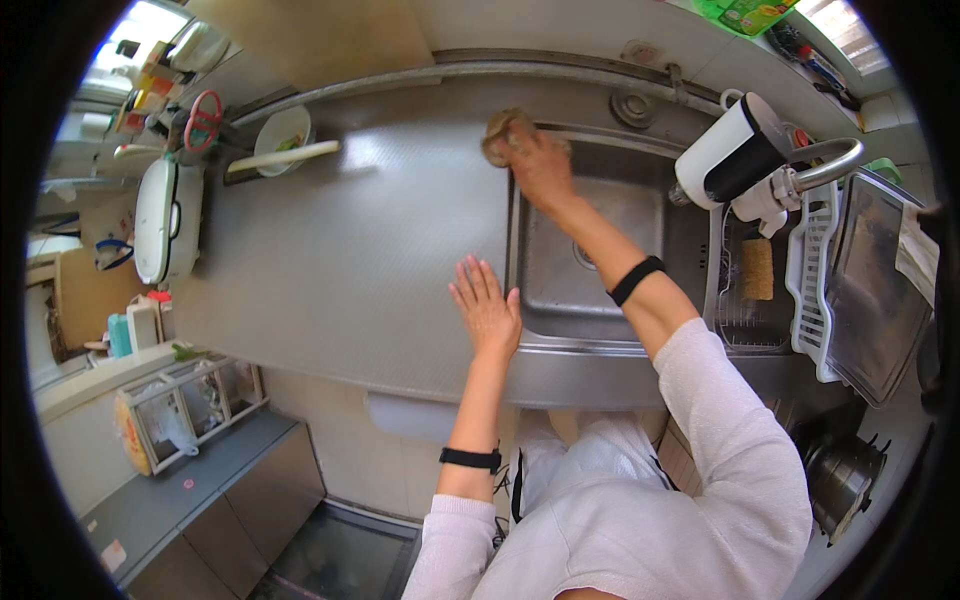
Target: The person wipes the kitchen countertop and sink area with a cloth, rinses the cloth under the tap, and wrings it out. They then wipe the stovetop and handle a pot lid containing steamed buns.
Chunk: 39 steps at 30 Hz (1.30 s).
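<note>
My right hand (pixel 541 169) grips a crumpled brown cloth (pixel 504 135) at the far left corner of the sink (pixel 547 300). The cloth lies partly on the steel countertop (pixel 337 262) and partly under my fingers. Flat on the counter, just left of the sink's near left edge, rests my left hand (pixel 487 306) with its fingers spread and nothing in it. A black band circles each forearm. The sink basin holds no visible water, and my right forearm partly covers its drain (pixel 583 255).
A white bowl (pixel 270 142) with a pale-handled tool (pixel 285 156) across it stands at the far left, near a white lidded appliance (pixel 154 221). A white faucet-mounted unit (pixel 724 154) overhangs the sink's right side. Beyond are a brown sponge (pixel 757 270) and white rack (pixel 814 277).
</note>
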Available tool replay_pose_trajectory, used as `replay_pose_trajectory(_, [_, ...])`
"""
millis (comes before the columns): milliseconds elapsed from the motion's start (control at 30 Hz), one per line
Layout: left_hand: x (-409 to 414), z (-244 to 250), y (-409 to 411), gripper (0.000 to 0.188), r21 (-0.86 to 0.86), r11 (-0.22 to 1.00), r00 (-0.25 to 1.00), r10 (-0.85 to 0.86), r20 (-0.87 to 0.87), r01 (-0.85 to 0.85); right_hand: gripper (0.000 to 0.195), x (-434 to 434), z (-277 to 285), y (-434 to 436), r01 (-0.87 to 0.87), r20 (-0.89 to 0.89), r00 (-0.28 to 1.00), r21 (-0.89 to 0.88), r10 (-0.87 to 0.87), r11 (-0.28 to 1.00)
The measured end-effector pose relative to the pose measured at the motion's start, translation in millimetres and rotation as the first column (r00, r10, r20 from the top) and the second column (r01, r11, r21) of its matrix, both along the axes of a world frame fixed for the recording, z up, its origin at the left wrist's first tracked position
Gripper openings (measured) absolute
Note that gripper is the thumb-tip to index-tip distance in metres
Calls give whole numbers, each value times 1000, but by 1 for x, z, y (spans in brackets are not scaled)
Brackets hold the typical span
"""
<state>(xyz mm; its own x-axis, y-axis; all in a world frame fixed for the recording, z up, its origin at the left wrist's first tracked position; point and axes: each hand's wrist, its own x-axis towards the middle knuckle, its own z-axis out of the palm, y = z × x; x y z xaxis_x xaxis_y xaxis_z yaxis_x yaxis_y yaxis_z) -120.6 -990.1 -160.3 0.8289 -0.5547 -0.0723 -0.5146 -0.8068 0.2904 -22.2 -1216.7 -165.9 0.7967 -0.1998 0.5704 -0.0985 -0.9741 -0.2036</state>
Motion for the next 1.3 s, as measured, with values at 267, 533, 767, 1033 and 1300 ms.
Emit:
replay_pose_trajectory(267, [1, 4, 7, 66, 11, 1000, 1000, -4, 17, 4, 40, -11, 17, -31, 300, -319, 913, 100, -256, 949])
replay_pose_trajectory(533, [-1, 4, 6, 68, 41, 999, 999, -1, -38, 2, 46, 45, 13, -25, -18, -79, 997, -217, 1, 976])
replay_pose_trajectory(767, [26, 46, -30, 51, -236, 965, 985, 77, -157, -113, 47, -8, 10, -45, 155, -274, 954, 88, -125, 984])
replay_pose_trajectory(1033, [68, 59, -189, 51, -390, 867, 948, -315, 51, 309, 47, -168, -4, -95, 54, 16, 985, 917, -172, 396])
replay_pose_trajectory(1300, [103, 9, -296, 51, -682, 702, 787, -532, -312, 205, 45, -228, 14, -109, 104, -61, 983, 964, -175, 246])
